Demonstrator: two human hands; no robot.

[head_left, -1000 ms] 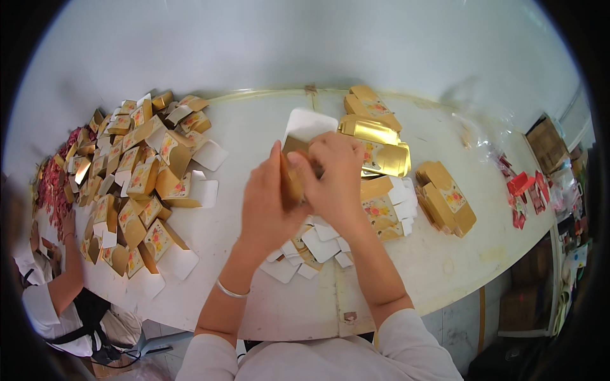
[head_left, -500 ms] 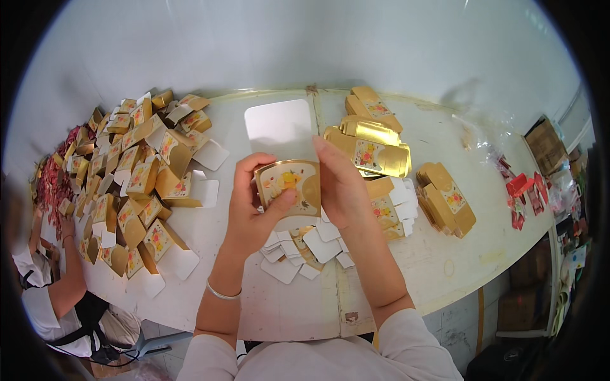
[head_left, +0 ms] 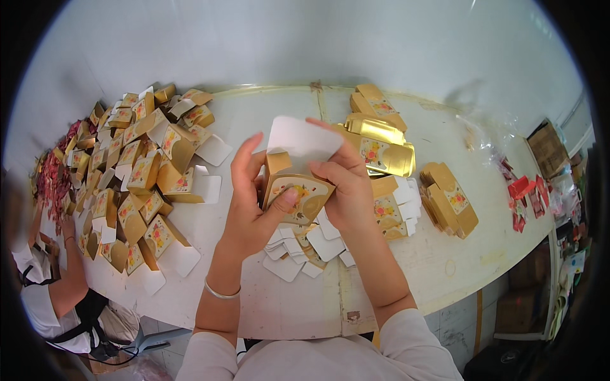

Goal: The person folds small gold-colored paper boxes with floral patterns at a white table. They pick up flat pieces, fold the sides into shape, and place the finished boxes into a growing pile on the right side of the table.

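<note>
A small gold cardboard box (head_left: 312, 211) with a floral print is between my hands above the middle of the table. Its top is open, and a white-lined lid flap (head_left: 295, 136) stands up at the far side. My left hand (head_left: 244, 219) grips the box from the left, thumb pressed on the printed front and index finger raised. On the right side my right hand (head_left: 351, 200) holds the upper edge, its thumb by the opening and its fingers behind the flap. Below the box lie flat box blanks with white flaps (head_left: 325, 242).
A large heap of opened-up gold boxes (head_left: 145, 174) covers the table's left. Stacked flat gold blanks (head_left: 448, 200) and a shiny gold pile (head_left: 387, 155) lie to the right. Beyond are clear plastic (head_left: 486, 136) and red packets (head_left: 522, 187). A co-worker's arm (head_left: 68, 273) reaches in at far left.
The box has tilted and opened into shape, its top now showing. My right hand has closed onto its upper right edge; my left index finger has lifted.
</note>
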